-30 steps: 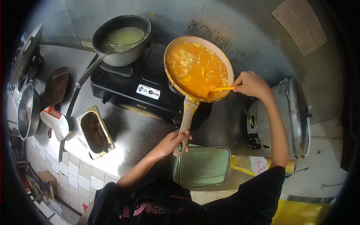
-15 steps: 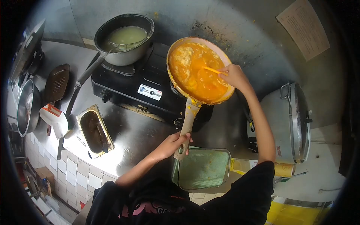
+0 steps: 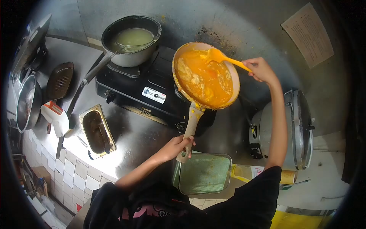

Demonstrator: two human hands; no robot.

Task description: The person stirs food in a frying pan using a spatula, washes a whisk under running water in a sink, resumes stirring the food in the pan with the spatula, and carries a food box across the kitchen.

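My left hand (image 3: pixel 177 148) is wrapped round the beige handle of a frying pan (image 3: pixel 193 118), which is over the right side of a black gas stove (image 3: pixel 133 100). The pan holds a runny orange egg mixture (image 3: pixel 204 82) with paler curds on its left and right. My right hand (image 3: pixel 260 70), past the pan's upper right rim, grips the end of an orange spatula (image 3: pixel 236 63). The spatula's head is at the upper part of the mixture, coated in it.
A pot (image 3: pixel 133 59) of pale liquid with a strainer stands on the left burner. Nearby are a metal container (image 3: pixel 107 131) of dark sauce, a green-lined tray (image 3: pixel 206 173), a large cooker (image 3: pixel 284 129) at right, a grill pan (image 3: pixel 60 81) and a metal bowl (image 3: pixel 28 103).
The spatula first moved from the pan's lower right into the middle, then up to the upper rim, its head now showing. My left hand keeps its hold on the handle.
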